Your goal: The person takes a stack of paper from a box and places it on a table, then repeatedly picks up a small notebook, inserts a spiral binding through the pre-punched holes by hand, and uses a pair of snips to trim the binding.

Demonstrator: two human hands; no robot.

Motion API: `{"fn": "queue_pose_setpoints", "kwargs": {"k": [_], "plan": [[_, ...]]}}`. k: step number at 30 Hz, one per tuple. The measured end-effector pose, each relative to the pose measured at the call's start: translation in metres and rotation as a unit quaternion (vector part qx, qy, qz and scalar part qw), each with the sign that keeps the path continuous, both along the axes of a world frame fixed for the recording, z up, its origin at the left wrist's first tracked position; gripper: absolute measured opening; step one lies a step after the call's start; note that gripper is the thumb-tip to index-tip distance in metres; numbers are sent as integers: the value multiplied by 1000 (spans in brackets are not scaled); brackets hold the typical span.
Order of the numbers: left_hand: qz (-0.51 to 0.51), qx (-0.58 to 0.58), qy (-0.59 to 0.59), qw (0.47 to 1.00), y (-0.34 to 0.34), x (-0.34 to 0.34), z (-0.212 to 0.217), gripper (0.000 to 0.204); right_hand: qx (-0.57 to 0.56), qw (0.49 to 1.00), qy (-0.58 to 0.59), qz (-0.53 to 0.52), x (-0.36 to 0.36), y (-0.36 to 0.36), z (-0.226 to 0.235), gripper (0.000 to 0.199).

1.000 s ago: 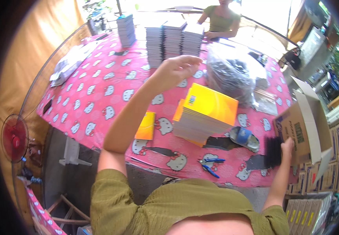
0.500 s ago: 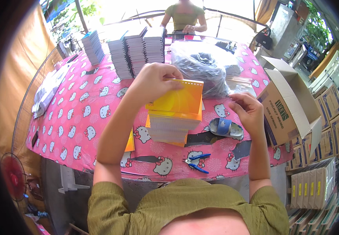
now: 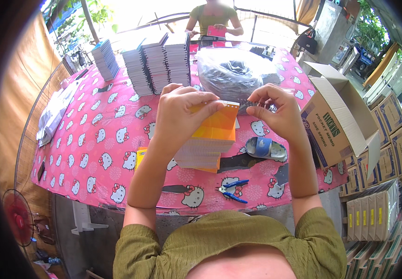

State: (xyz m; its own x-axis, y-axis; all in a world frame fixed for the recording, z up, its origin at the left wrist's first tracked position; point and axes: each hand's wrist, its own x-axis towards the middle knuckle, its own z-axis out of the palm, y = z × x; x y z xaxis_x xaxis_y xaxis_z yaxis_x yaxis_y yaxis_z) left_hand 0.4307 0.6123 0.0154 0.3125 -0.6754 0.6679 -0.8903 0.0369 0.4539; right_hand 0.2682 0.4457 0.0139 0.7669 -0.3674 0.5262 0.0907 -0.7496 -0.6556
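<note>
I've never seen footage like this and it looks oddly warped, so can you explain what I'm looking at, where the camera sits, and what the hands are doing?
There is no machine here. A person wears a wide fisheye camera on the head, looking down, so straight edges bend near the rim and the forearms enter from below. The left hand holds an orange pad up by its top edge. The right hand pinches a dark wire coil at that edge. Below is a table with a pink cartoon-cat cloth. On it lie blue-handled pliers, a tape roll, stacks of pads and a plastic bag of dark coils. An open cardboard box stands on the right. Another person works at the far end.
</note>
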Motion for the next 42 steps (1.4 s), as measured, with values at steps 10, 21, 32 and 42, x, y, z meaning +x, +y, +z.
{"fn": "queue_pose_setpoints", "kwargs": {"k": [10,21,32,42], "plan": [[84,-105,4,991,-7,-12,-25,16,107,988,98,48,7,2,18,13],[100,-77,-7,992,-3,-19,-17,20,-181,983,2,1,19,18,7,14],[115,-96,-5,989,-7,-21,-19,22,-143,989,-28,-39,25,31,13,14],[76,-65,-10,995,-3,-15,-16,25,-128,992,13,10,13,-20,10,15]]}}
